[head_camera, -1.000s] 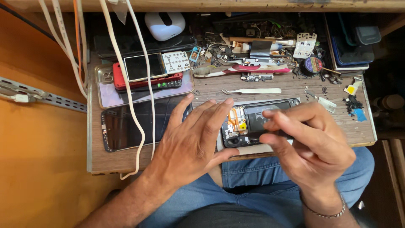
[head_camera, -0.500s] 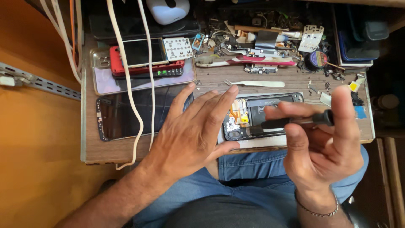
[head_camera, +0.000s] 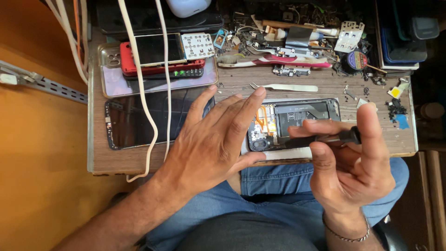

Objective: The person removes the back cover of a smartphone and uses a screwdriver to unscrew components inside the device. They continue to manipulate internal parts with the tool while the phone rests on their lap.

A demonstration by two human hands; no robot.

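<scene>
The left hand (head_camera: 211, 139) lies spread flat, fingers apart, holding nothing; it covers the left end of the opened phone (head_camera: 297, 123) and part of the dark screen panel (head_camera: 148, 116) beside it. The right hand (head_camera: 348, 162) pinches a thin screwdriver (head_camera: 325, 138) between thumb and fingers, its tip over the phone's lower edge; where it touches is hard to make out. The phone lies near the front of the wooden board (head_camera: 325, 88), over the lap. Two white cables (head_camera: 139, 93) cross the panel. Behind lie tweezers (head_camera: 285, 87), a toothbrush (head_camera: 274, 60) and a stack of phones (head_camera: 158, 58). Small parts at the back blur together
</scene>
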